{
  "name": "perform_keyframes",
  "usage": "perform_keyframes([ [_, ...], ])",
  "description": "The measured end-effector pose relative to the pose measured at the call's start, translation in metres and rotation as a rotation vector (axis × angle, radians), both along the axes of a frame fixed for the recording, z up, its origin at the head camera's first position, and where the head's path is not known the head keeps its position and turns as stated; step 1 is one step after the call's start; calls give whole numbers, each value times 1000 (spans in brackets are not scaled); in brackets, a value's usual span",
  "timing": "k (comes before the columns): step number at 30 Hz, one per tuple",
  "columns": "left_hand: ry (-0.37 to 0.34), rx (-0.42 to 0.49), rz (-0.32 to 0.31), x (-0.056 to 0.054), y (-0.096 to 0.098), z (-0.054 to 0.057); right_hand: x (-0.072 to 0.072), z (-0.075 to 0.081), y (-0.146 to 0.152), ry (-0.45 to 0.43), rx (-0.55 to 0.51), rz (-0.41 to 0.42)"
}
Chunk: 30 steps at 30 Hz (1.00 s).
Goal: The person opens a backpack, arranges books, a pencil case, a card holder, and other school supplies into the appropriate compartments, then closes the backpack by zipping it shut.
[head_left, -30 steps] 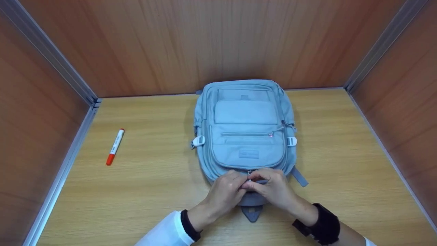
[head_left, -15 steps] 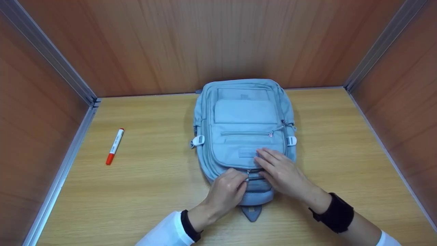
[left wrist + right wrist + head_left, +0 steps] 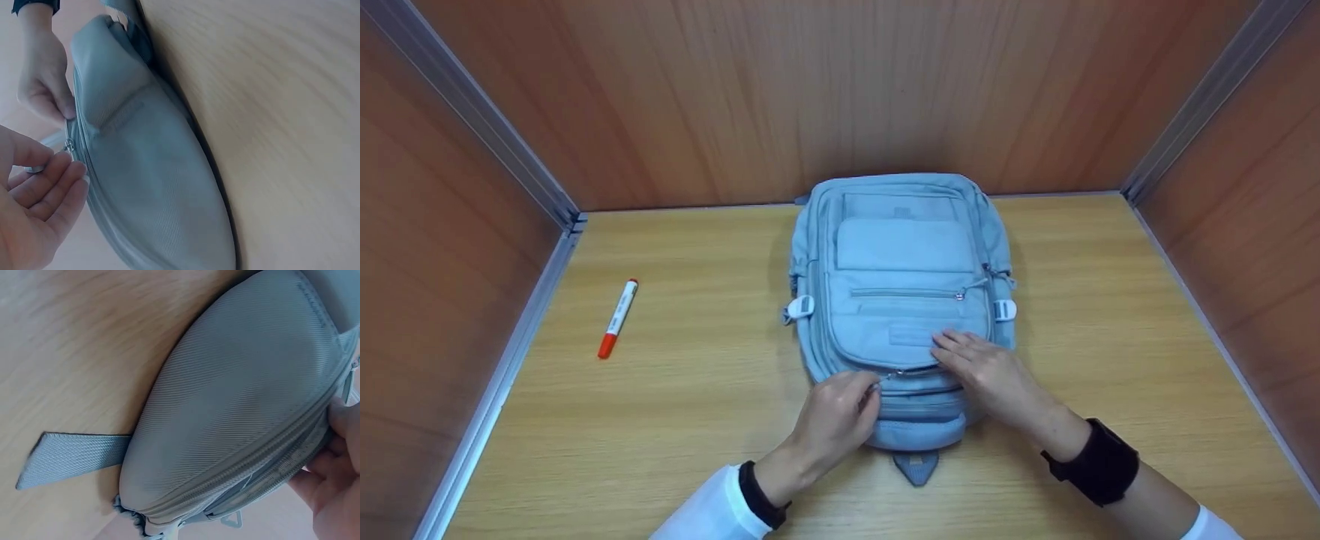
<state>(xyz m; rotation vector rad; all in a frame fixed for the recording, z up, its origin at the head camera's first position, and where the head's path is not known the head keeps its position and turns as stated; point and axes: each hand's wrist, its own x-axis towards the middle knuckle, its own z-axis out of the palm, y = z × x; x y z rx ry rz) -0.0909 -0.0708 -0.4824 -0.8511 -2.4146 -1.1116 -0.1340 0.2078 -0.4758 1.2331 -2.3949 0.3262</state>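
A light blue backpack [image 3: 906,247] lies front up on the table, its top handle [image 3: 919,435] toward the person. My left hand [image 3: 836,412] pinches the zipper pull [image 3: 63,149] of the front pocket between thumb and curled fingers, at the pocket's near edge. The zipper slider [image 3: 898,373] sits just right of those fingertips. My right hand [image 3: 994,375] holds the same pocket's edge farther right, fingers laid over the front beside the label patch [image 3: 910,335]. In the right wrist view, its thumb [image 3: 340,417] presses at the zipper seam, with the fingers on the other side.
A marker with a red cap [image 3: 617,319] lies on the table [image 3: 697,300] left of the backpack. Wood panels [image 3: 847,97] with metal edges close off the back and both sides. A grey strap [image 3: 79,455] sticks out from the bag's side.
My right hand has let go near the zipper pull and moved right and forward onto the pocket's edge. My left hand has drawn the pull and slider a little to the left.
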Motion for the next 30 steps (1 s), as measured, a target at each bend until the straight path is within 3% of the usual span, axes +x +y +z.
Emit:
perform_keyframes([
  [7, 86, 17, 92, -13, -24, -1, -1, -3, 3, 26, -55, 4],
  [12, 57, -6, 123, -24, -43, 1, -2, -2, 3, 17, -57, 12],
  [18, 46, -63, 226, -36, -64, 3, -2, 1, 3, 20, -52, 20],
  [25, -16, -102, 300, -59, -71, 6, -1, 3, 3, 19, -52, 20],
  [30, -18, -121, 325, -79, -71, 7, -1, 2, 5, 16, -39, 17],
])
